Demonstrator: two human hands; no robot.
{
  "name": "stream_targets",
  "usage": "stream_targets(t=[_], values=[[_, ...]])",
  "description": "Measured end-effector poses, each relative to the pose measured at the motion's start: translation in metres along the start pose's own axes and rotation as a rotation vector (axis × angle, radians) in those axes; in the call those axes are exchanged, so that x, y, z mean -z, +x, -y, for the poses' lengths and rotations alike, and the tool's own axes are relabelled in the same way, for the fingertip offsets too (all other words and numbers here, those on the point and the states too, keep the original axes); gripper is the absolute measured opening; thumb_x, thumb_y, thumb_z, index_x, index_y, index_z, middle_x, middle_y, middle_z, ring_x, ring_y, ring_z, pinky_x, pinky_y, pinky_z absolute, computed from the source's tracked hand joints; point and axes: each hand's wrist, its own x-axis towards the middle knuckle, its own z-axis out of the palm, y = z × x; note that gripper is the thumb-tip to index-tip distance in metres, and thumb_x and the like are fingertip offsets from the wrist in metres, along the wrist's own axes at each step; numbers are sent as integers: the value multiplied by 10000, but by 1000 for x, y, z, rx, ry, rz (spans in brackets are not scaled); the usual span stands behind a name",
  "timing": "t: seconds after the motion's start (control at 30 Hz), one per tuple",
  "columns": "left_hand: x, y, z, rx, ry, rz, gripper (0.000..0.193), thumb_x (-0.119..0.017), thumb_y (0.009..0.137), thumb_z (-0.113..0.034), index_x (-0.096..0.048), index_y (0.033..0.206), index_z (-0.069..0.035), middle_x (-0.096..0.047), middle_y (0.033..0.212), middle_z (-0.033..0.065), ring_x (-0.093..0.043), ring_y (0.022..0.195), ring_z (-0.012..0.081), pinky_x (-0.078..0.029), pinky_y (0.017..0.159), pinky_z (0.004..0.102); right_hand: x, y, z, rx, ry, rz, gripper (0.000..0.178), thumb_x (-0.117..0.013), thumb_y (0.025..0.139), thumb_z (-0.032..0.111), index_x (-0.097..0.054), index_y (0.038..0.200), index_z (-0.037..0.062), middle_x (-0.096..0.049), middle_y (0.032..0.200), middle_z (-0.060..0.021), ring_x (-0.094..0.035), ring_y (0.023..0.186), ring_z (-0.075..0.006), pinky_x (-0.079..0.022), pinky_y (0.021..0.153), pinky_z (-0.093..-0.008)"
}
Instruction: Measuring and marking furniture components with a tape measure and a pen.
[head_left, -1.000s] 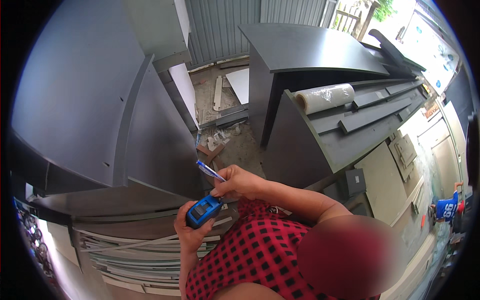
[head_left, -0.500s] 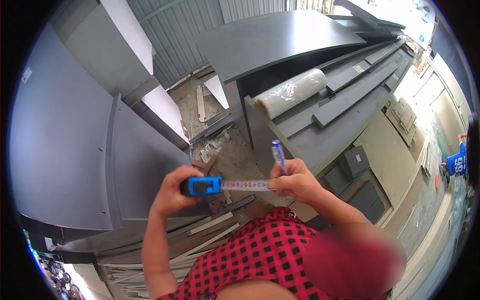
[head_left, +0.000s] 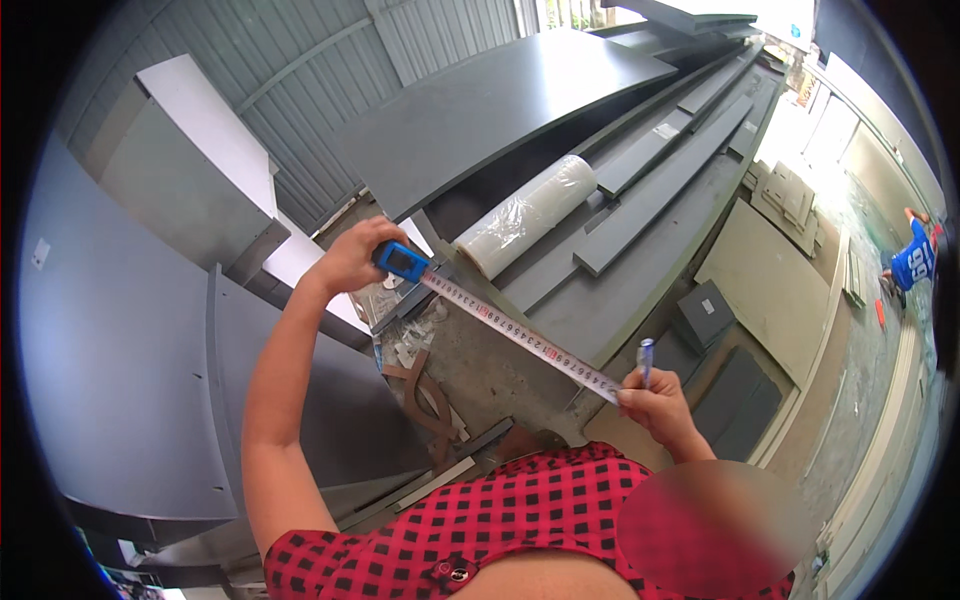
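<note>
A blue and black tape measure (head_left: 403,262) sits in my left hand (head_left: 358,257), whose fingers are wrapped round its case. From it the white blade (head_left: 525,338) runs taut, slanting down to the right across open air. My right hand (head_left: 657,405) pinches the blade's free end between thumb and fingers. A blue and clear pen (head_left: 646,362) sticks up out of that same hand. My left hand is raised higher and farther away than my right, near the end of a roll of clear plastic film (head_left: 530,215).
Dark grey boards (head_left: 660,190) lie stacked beyond my hands, under a large grey panel (head_left: 500,110). Grey cabinet panels (head_left: 130,340) stand at the left. Brown offcuts (head_left: 430,400) litter the floor. A person in a blue shirt (head_left: 912,262) is at the far right.
My left hand has moved up and away with the tape case, while my right hand has shifted right and slightly down. Much more blade now shows between them. My view has turned a little.
</note>
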Motion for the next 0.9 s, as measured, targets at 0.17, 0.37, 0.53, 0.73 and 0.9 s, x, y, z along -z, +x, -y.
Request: stream_targets(t=[0.17, 0.37, 0.53, 0.73, 0.9], values=[[-5, 39, 7, 60, 233, 78, 474, -654, 602, 50, -606, 1006, -193, -556, 1007, 32, -585, 940, 267, -487, 817, 363, -32, 0, -28, 22, -91, -91, 121, -637, 837, 151, -605, 762, 62, -581, 614, 6, -402, 427, -18, -270, 385, -186], [-8, 63, 12, 61, 313, 139, 452, -669, 612, 39, -609, 1007, -174, -575, 1002, 37, -602, 937, 282, -492, 817, 355, -37, 15, -57, 173, -230, -172, 151, -619, 861, 168, -609, 782, 40, -575, 645, 18, -473, 571, -38, -352, 509, -211], [-7, 69, 14, 27, 384, 160, 468, -651, 624, 60, -616, 1010, -203, -576, 953, 28, -603, 911, 263, -493, 802, 362, -39, 18, -50, 105, -284, -192, 164, -611, 867, 174, -606, 778, 37, -575, 657, 15, -482, 604, -48, -360, 544, -216], [-9, 75, 11, 102, 429, 168, 468, -628, 645, 58, -621, 1026, -214, -581, 978, 33, -597, 939, 268, -480, 814, 373, -45, 19, -42, 92, -258, -193, 173, -603, 881, 200, -598, 797, 49, -567, 654, 19, -474, 604, -45, -358, 541, -217], [-8, 74, 12, 80, 441, 181, 467, -635, 645, 42, -617, 1027, -226, -576, 959, 49, -595, 936, 281, -477, 809, 384, -45, 23, -54, 154, -354, -248, 244, -620, 874, 224, -557, 743, 28, -535, 643, 15, -450, 606, -74, -366, 545, -255]])
